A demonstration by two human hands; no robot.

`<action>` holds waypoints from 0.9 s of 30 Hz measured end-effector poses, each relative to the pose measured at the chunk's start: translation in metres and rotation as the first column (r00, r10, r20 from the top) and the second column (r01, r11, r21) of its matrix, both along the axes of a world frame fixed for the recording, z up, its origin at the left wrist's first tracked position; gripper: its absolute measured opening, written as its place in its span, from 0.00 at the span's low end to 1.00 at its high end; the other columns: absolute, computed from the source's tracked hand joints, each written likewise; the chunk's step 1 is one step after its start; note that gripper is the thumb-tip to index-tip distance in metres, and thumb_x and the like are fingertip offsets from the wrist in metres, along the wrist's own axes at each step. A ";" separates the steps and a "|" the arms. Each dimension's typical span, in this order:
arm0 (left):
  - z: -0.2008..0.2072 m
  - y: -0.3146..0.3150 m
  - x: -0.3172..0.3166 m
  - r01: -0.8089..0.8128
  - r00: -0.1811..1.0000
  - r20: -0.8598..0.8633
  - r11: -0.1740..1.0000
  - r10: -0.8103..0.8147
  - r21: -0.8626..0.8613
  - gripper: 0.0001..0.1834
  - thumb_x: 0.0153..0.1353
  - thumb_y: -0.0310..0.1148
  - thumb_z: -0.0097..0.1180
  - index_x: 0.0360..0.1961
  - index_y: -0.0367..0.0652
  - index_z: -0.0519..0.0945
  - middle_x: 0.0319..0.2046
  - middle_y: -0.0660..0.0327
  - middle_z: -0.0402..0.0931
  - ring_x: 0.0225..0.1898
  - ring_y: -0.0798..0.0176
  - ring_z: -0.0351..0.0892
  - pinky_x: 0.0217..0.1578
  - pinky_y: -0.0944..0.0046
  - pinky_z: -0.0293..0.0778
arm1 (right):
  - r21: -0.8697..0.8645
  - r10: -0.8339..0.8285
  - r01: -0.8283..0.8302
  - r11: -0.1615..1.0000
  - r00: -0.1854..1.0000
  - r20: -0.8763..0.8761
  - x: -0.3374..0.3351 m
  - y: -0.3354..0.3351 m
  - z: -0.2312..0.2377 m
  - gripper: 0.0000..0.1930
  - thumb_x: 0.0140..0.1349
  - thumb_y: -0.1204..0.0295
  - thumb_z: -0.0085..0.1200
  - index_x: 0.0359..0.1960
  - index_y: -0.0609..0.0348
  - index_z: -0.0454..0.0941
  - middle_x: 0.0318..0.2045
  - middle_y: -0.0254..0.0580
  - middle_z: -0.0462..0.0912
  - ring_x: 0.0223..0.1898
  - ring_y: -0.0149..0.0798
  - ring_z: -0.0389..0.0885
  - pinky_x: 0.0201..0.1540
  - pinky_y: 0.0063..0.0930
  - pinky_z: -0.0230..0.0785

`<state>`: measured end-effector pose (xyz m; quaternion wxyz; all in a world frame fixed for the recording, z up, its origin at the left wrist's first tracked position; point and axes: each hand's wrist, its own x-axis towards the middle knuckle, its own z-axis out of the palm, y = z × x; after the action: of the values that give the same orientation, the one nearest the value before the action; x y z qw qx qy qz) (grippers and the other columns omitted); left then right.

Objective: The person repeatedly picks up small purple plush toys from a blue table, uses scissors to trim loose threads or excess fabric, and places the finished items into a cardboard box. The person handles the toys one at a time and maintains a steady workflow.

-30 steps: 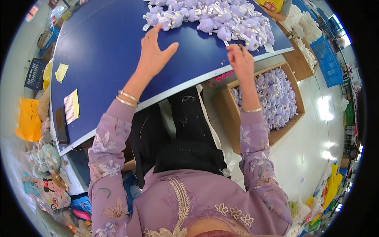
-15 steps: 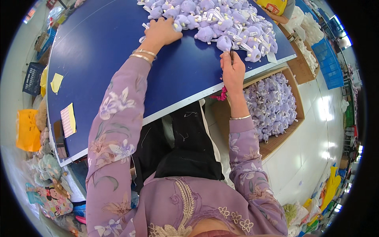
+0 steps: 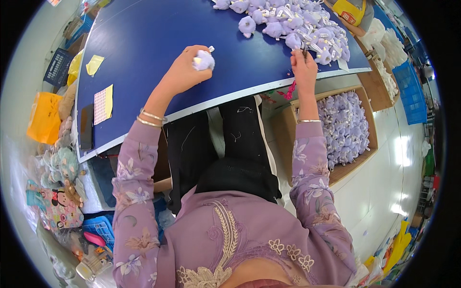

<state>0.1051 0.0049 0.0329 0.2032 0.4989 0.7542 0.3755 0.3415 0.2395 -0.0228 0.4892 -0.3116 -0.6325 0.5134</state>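
My left hand [image 3: 185, 72] is closed around a small lilac plush toy [image 3: 204, 60] with a white tag, held above the blue table [image 3: 144, 43]. My right hand [image 3: 303, 67] rests near the table's front edge and pinches a thin dark tool, its tip touching the near side of a heap of lilac plush toys [image 3: 288, 21] with white tags. Which kind of tool it is cannot be made out.
A cardboard box [image 3: 357, 158] full of the same lilac toys stands on the floor at my right. A yellow note [image 3: 94, 64], a dotted sheet [image 3: 102, 104] and a dark phone [image 3: 87, 127] lie at the table's left. Bags and crates crowd the floor on the left.
My left hand has pulled back from the heap toward me with one toy in it. My right hand has stayed by the heap's near edge.
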 end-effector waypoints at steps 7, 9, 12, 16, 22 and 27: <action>-0.039 -0.074 0.064 -0.187 0.293 0.799 0.788 -0.525 0.586 0.37 0.50 0.46 0.63 0.58 0.44 0.63 0.55 0.43 0.67 0.48 0.48 0.77 0.28 0.59 0.83 | -0.443 0.443 -0.418 0.793 0.895 -0.051 0.009 -0.121 0.006 0.11 0.65 0.62 0.53 0.31 0.57 0.77 0.23 0.31 0.76 0.14 0.19 0.60 0.16 0.15 0.49; -0.048 -0.078 0.091 -0.230 0.187 0.804 0.770 -0.565 0.595 0.37 0.50 0.48 0.63 0.58 0.44 0.63 0.56 0.41 0.65 0.48 0.46 0.76 0.28 0.57 0.84 | -0.494 0.583 -0.572 0.654 0.798 -0.153 0.007 -0.165 0.010 0.13 0.66 0.61 0.54 0.38 0.61 0.76 0.28 0.33 0.78 0.15 0.19 0.59 0.16 0.14 0.48; -0.063 -0.080 0.106 -0.229 0.086 0.803 0.773 -0.589 0.591 0.36 0.52 0.48 0.61 0.58 0.44 0.62 0.57 0.41 0.65 0.48 0.45 0.76 0.29 0.56 0.84 | -0.477 0.645 -0.634 0.609 0.745 -0.168 0.013 -0.186 -0.003 0.13 0.65 0.65 0.56 0.42 0.63 0.76 0.32 0.32 0.78 0.23 0.19 0.67 0.25 0.15 0.61; -0.064 -0.081 0.114 -0.276 0.043 0.809 0.771 -0.586 0.574 0.34 0.53 0.48 0.60 0.58 0.44 0.63 0.55 0.41 0.67 0.47 0.46 0.77 0.29 0.56 0.84 | -0.293 0.460 -0.433 0.852 0.887 0.027 0.018 -0.197 0.006 0.13 0.62 0.71 0.60 0.43 0.65 0.77 0.34 0.31 0.77 0.35 0.22 0.73 0.40 0.18 0.69; -0.075 -0.078 0.127 -0.231 0.086 0.852 0.821 -0.517 0.522 0.36 0.52 0.46 0.61 0.58 0.42 0.64 0.49 0.50 0.72 0.43 0.54 0.80 0.31 0.58 0.85 | -0.075 0.362 -0.358 0.931 0.874 0.324 0.024 -0.207 0.029 0.09 0.58 0.72 0.62 0.34 0.65 0.78 0.24 0.29 0.77 0.23 0.21 0.68 0.27 0.18 0.63; -0.069 -0.079 0.137 -0.155 0.215 0.892 0.888 -0.397 0.433 0.35 0.51 0.46 0.61 0.57 0.44 0.64 0.46 0.54 0.73 0.39 0.60 0.80 0.32 0.60 0.84 | -0.029 0.294 -0.318 0.948 0.836 0.463 0.026 -0.203 0.023 0.09 0.61 0.71 0.57 0.30 0.67 0.77 0.20 0.41 0.78 0.22 0.28 0.73 0.27 0.25 0.67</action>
<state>0.2417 -0.0736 -0.0357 0.5399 0.2455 0.3132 0.7417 0.3674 0.0367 0.0004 0.2440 -0.3074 -0.7842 0.4806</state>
